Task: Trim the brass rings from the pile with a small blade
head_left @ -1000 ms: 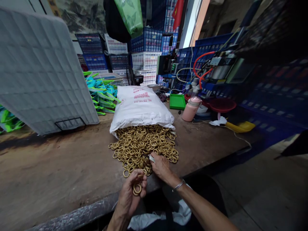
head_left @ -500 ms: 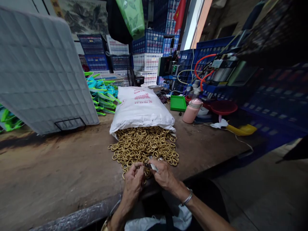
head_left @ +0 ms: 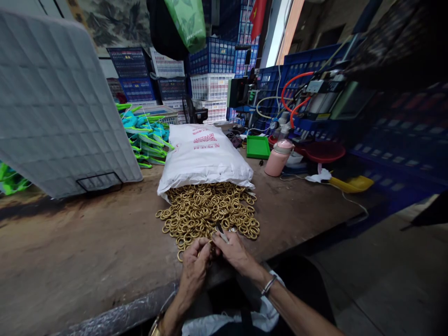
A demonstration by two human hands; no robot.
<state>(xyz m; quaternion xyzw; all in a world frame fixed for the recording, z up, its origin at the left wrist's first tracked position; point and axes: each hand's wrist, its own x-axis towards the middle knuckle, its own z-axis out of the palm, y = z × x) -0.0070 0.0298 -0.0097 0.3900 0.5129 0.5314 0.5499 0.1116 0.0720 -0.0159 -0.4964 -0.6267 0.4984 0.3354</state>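
Observation:
Low over the table's front edge, my left hand [head_left: 195, 262] is closed in a pinch on a brass-coloured ring, mostly hidden by the fingers. Fingertips of my right hand [head_left: 235, 252] meet it from the other side. That hand is closed around a small knife [head_left: 223, 236], its dark blade pointing up and away and its pale handle partly covered. Just beyond both hands spreads a heap of brass-coloured rings [head_left: 206, 210]. They spill from the open mouth of a white sack [head_left: 210, 161] with red print, lying on its side.
A grey ribbed panel [head_left: 66, 107] leans on the left of the brown table [head_left: 87, 261], near green and blue hangers [head_left: 147, 137]. To the right are a green tray [head_left: 258, 147], a pink bottle [head_left: 278, 159], a yellow scoop [head_left: 352, 184] and a machine with orange hoses [head_left: 320, 100].
The knife's blade has swung from pointing at my left hand to pointing up and away. My right hand has come closer to the left, and the view has shifted slightly.

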